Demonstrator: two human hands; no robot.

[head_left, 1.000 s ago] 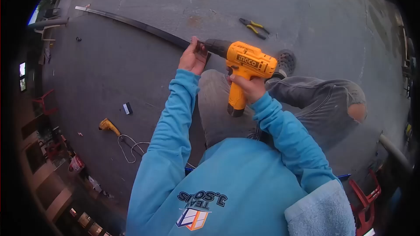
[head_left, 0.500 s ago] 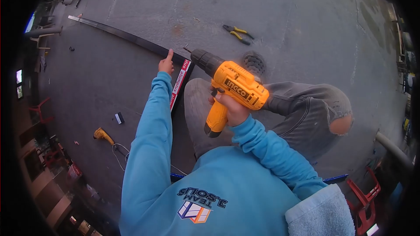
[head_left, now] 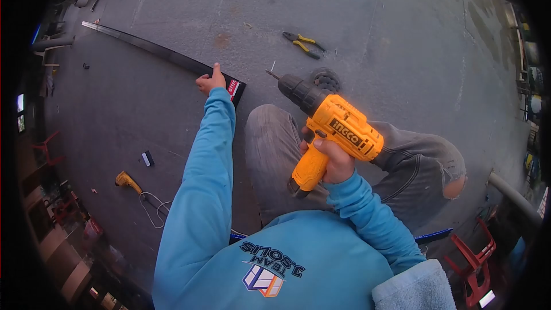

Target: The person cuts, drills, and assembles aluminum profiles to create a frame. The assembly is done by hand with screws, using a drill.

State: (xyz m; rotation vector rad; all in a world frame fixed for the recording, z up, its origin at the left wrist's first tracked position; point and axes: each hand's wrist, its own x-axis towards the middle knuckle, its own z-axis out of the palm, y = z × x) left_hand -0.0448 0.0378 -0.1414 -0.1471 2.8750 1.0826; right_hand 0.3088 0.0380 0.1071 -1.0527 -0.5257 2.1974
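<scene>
My left hand [head_left: 212, 80] is closed around a long dark metal bar [head_left: 155, 47] near its corner, thumb on top. The bar stretches away to the upper left. A second piece with a red and white label [head_left: 233, 88] meets it at the corner; my sleeve hides the rest. In my right hand [head_left: 337, 162] is a yellow and black cordless drill [head_left: 344, 126], gripped by its handle. Its bit [head_left: 271, 73] points to the upper left, to the right of the corner and apart from it in this view.
Yellow-handled pliers [head_left: 304, 44] lie on the grey floor [head_left: 373, 0] beyond the drill. A round dark drain-like disc [head_left: 326, 80] is partly behind the drill. At left are a corded yellow tool [head_left: 127, 181] and a small block [head_left: 148, 158]. A red chair [head_left: 475, 258] stands at lower right.
The drill has moved right and toward me, away from the corner. My left hand has shifted slightly left and now wraps the bar; less of the labelled piece shows.
</scene>
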